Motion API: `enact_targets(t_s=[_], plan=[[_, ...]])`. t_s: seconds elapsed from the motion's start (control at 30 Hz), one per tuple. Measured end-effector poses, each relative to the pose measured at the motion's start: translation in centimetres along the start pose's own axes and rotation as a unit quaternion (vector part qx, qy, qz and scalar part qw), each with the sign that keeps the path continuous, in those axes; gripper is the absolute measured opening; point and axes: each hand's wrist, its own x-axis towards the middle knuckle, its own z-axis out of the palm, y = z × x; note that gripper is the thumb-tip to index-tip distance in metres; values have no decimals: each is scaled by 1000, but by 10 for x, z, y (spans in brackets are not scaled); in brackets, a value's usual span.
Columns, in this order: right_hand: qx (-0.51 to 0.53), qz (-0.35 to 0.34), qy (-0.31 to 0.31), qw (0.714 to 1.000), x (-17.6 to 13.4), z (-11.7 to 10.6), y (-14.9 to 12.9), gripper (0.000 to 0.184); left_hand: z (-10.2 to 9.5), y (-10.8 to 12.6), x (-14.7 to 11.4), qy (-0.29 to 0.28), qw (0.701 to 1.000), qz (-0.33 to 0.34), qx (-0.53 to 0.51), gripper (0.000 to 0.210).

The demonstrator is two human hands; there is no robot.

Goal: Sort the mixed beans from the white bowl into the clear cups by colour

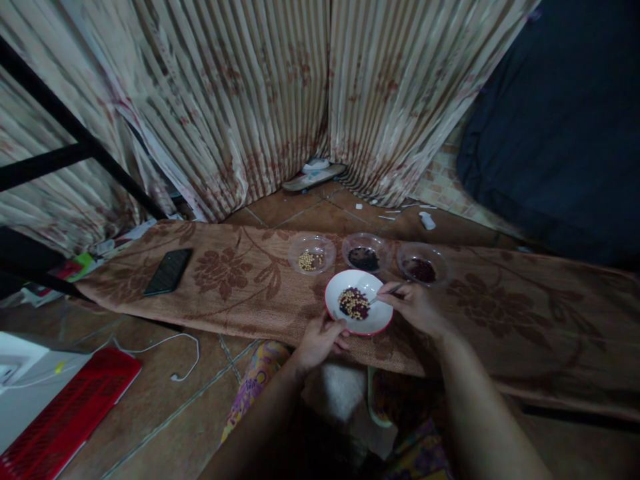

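Note:
A white bowl with a red rim sits near the front edge of the cloth-covered bench. Mixed beans, pale yellow and dark ones, lie in it. My left hand grips the bowl's near left rim, thumb on top. In my right hand is a metal spoon, its end dipping toward the beans. Behind the bowl stand three clear plastic bowls: one with yellow soybeans, one with black beans, and one with dark red beans.
A dark phone lies at the left of the patterned brown cloth. Beyond the bench, a skateboard rests on the tiled floor by striped curtains. A red slatted panel and a white cable are at lower left.

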Motion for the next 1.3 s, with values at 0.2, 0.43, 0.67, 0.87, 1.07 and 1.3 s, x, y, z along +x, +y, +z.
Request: enact_targets(t_s=[0.2,0.43,0.67,0.87,1.07,1.3], plan=[[-10,-1,10,1000,0,0,2,29,-1,-2,2,-7,1000,2,1,40],[1,8,27,1000,-1,1,-1,26,-1,0,0,-4,1000,2,-2,42],[25,3,86,996,-1,-3,-3,26,0,-1,1,2,1000,-2,-5,42],[30,-20,280,959,-6,-28,1,25,-1,0,0,8,1000,-4,-10,46],[-1,0,470,883,-11,-62,27,25,-1,3,-2,6,1000,3,4,46],[-79,54,452,887,-11,-65,38,32,-1,5,-1,15,1000,-2,10,45]])
